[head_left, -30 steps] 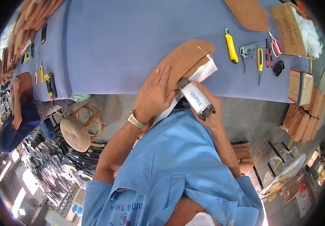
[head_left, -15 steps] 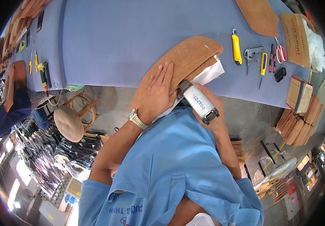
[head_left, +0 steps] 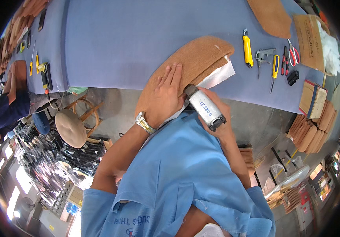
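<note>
Pressing flat with left hand point(head_left: 169, 94) on the brown pad point(head_left: 185, 69) at the blue table point(head_left: 130, 35) edge, right hand point(head_left: 217, 114) wrapped tight round the grey tool point(head_left: 204, 107), nose now nudged closer under the pad's near rim, probably stapling.

A long workbench covered in blue-violet fabric point(head_left: 138, 35) spans the upper part of the view. Below its front edge lies a grey concrete floor point(head_left: 253, 118). A round wooden stool with a tan padded seat point(head_left: 70, 128) stands on that floor, left of centre. Further left of the stool, clear plastic-wrapped dark bundles point(head_left: 51, 162) are stacked. Bright light patches point(head_left: 16, 193) show at the lower left.
</note>
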A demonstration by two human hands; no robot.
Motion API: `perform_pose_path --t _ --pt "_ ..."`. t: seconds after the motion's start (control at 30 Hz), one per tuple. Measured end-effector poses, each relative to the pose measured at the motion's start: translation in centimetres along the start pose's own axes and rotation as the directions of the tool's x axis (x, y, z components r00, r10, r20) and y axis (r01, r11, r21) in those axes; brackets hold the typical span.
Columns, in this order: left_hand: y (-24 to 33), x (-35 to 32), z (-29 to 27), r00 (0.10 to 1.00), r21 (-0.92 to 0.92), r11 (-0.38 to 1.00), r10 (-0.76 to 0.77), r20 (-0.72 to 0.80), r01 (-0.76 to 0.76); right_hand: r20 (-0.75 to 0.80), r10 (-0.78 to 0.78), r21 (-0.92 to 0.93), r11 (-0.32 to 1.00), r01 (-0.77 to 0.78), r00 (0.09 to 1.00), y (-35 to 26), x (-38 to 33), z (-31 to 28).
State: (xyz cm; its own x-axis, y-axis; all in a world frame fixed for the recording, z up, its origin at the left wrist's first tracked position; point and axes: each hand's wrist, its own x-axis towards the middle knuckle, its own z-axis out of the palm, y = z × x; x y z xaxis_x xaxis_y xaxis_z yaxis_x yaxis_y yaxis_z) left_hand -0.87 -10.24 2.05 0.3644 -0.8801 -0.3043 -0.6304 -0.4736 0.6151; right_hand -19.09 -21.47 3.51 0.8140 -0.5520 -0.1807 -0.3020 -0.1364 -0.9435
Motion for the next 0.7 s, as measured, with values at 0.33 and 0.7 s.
perform_pose_path --t 0.33,0.7 --pt "-0.2 -0.1 -0.1 1.000 -0.003 1.000 0.019 -0.011 -0.019 0.024 0.011 -0.029 1.000 -0.011 1.000 -0.4 -1.0 0.0" --pt "0.3 0.0 -0.3 1.000 -0.020 1.000 -0.006 0.003 0.006 0.024 0.072 0.028 0.997 -0.072 0.997 -0.9 -0.7 1.1"
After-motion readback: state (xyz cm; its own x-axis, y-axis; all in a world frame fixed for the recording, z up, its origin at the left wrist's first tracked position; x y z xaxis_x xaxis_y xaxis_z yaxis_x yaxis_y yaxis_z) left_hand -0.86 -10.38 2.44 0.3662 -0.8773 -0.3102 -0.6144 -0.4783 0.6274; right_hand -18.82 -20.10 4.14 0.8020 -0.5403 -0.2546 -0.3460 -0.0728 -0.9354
